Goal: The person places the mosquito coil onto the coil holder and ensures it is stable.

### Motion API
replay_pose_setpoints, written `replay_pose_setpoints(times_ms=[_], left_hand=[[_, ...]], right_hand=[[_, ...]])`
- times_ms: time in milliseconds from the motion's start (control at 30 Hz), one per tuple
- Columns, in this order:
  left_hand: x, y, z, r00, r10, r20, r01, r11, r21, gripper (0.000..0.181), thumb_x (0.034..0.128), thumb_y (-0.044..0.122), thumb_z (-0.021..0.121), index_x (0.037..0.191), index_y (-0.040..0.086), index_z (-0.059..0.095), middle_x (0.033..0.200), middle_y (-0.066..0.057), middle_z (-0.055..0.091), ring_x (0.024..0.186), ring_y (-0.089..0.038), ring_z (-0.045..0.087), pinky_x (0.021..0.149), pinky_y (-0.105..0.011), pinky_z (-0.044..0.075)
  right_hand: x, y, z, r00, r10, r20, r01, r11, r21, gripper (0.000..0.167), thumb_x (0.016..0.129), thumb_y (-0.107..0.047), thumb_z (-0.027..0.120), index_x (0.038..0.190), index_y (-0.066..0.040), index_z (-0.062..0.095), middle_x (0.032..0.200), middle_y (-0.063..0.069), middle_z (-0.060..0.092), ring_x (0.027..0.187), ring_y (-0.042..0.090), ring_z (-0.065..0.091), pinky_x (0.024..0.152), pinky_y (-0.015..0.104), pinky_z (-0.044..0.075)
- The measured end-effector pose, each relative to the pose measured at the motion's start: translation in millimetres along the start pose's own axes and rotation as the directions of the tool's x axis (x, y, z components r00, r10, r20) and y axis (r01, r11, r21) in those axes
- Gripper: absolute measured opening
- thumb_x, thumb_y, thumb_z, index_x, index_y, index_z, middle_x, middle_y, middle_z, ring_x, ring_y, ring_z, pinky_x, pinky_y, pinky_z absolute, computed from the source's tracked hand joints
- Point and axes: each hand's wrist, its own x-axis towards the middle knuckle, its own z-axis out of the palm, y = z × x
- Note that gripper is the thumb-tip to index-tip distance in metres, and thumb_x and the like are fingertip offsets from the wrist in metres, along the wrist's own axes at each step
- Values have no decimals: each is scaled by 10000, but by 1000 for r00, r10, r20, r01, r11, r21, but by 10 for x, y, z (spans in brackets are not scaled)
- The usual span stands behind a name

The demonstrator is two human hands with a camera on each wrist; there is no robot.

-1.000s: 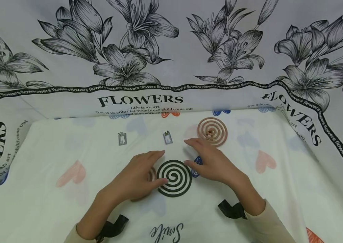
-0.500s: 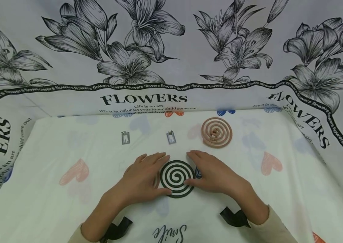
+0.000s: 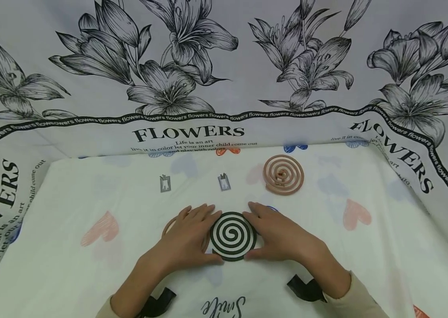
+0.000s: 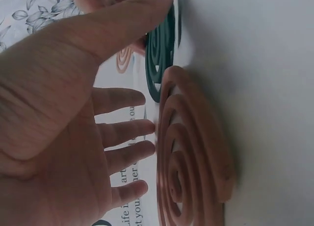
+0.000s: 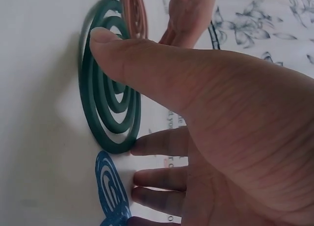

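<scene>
A dark green mosquito coil (image 3: pixel 233 236) lies flat on the white cloth between the two hands. My left hand (image 3: pixel 186 240) is at its left edge, thumb at the lower rim and fingertips at the upper left, fingers fairly straight. My right hand (image 3: pixel 281 236) mirrors it on the right side. In the right wrist view the thumb (image 5: pixel 115 52) overlaps the green coil's rim and the forefinger's tip meets its edge. A brown mosquito coil (image 4: pixel 211 142) lies below the left palm, mostly hidden by that hand in the head view.
Another brown mosquito coil (image 3: pixel 283 174) lies at the back right. Two small silver metal coil stands (image 3: pixel 224 189) are at the back, left of it. A flower-printed cloth (image 3: pixel 192 97) hangs behind the table. A heart-printed white cloth (image 3: pixel 65 269) covers the table.
The right hand has come nearer from beside the far brown coil to the green coil. Both thumbs have shifted from over the green coil out to its rim.
</scene>
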Motion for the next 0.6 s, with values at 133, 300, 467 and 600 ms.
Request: replay_pose_setpoints(times_ms=[133,300,467,600], left_hand=[[-11,4,-7,1000,3,-3,-3,1000,-24,1018,726,498,961,1541,69,528,1621,-181,498,1555,-398,409,1285,-660,266],[-13,14,12,1000,0,-6,0,1000,-14,1009,723,481,968,1532,59,537,1633,-197,479,1575,-408,375,1294,-651,256],[-13,15,37,1000,-4,-3,4,1000,19,997,725,514,957,1530,87,552,1637,-186,477,1582,-400,367,1304,-628,258],[-9,22,27,1000,3,-1,-3,999,33,979,735,527,946,1527,99,560,1635,-197,474,1584,-410,360,1303,-630,260]], right_hand=[[10,-13,8,1000,-10,-8,10,1000,-2,947,786,-444,931,1533,-25,525,1672,236,398,1556,419,401,1263,587,373],[7,-39,32,998,-40,-41,40,999,-16,968,749,-416,963,1518,-14,534,1658,253,409,1547,426,408,1256,591,381],[27,-31,65,997,-63,-54,62,998,-20,1007,713,-414,987,1517,-13,533,1660,250,407,1548,428,406,1241,603,395],[66,21,83,995,-81,-55,80,996,-28,1033,702,-437,990,1539,-48,524,1680,225,391,1563,417,393,1242,607,392]])
